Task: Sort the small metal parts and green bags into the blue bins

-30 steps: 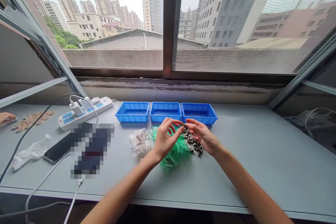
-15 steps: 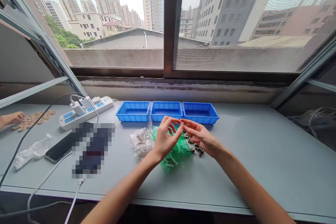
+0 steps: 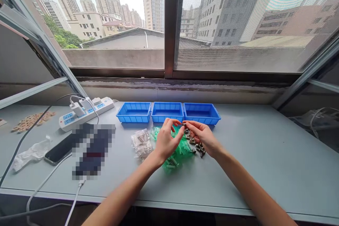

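My left hand (image 3: 167,140) and my right hand (image 3: 204,137) meet fingertip to fingertip over a green plastic bag (image 3: 181,152). Both are closed in a pinch around a tiny dark piece (image 3: 184,124), too small and too covered to name. Inside the green bag lie several small metal parts. Loose dark metal fasteners (image 3: 200,148), like short bolts, lie in a pile beside the bag, under my right hand. A clear bag (image 3: 142,140) with silvery screw-like parts sits to the left of the green one.
Three blue bins (image 3: 134,120) stand in a row behind the bags. At left are a white power strip (image 3: 87,113) with cables, a dark phone (image 3: 59,151), a blurred-out flat object (image 3: 92,155), crumpled plastic (image 3: 31,153) and small wooden pieces (image 3: 33,122). A window rises behind the table.
My right fingers have shifted slightly at the pinch, while my left hand stays nearly in place. Another person's hand at the far left has left the wooden pieces and gone out of view.
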Demonstrator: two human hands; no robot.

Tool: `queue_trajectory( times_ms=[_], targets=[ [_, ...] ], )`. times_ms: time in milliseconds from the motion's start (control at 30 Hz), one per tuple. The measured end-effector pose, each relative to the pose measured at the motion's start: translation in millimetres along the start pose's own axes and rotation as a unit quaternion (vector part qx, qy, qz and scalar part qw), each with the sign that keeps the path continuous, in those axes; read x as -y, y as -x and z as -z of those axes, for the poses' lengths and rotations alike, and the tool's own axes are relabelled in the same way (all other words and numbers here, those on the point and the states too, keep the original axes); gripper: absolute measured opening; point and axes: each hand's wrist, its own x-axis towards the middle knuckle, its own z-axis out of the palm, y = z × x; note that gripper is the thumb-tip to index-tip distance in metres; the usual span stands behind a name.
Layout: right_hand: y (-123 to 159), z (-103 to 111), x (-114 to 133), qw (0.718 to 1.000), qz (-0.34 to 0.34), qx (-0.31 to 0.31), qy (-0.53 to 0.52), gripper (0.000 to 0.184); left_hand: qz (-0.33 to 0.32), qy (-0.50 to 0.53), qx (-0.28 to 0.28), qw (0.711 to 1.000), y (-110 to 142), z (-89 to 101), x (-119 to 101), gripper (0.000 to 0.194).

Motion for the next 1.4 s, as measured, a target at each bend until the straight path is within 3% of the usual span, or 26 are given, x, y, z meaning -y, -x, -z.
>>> queue_trajectory(
  times_ms=[200, 400, 533, 667, 833, 933, 1400],
  targets=[
    [-12, 14, -3, 0.988, 0.086, -0.106, 0.067, 0.042, -0.056, -0.166, 0.009, 0.985, -9, 6.4, 20, 0.032],
    [-21, 28, -7, 0.963, 0.161, -0.147, 0.157, 0.043, 0.031, -0.312, 0.055, 0.948, -15, 12.3, 31, 0.045],
    [-22, 30, -7, 0.954, 0.178, -0.149, 0.191, 0.049, 0.041, -0.375, 0.078, 0.923, -16, 15.9, 26, 0.045],
    [-24, 31, -9, 0.939, 0.194, -0.130, 0.253, 0.047, 0.039, -0.382, 0.075, 0.920, -17, 15.8, 23, 0.045],
    [-29, 37, -17, 0.867, 0.271, -0.148, 0.391, 0.033, 0.117, -0.383, -0.020, 0.916, -19, 19.7, 30, 0.061],
    [-32, 39, -22, 0.844, 0.293, -0.129, 0.430, 0.029, 0.159, -0.376, -0.036, 0.912, -22, 25.8, 37, 0.066],
    [-32, 39, -23, 0.837, 0.288, -0.125, 0.449, 0.029, 0.153, -0.322, -0.038, 0.933, -26, 31.6, 39, 0.059]
  ],
)
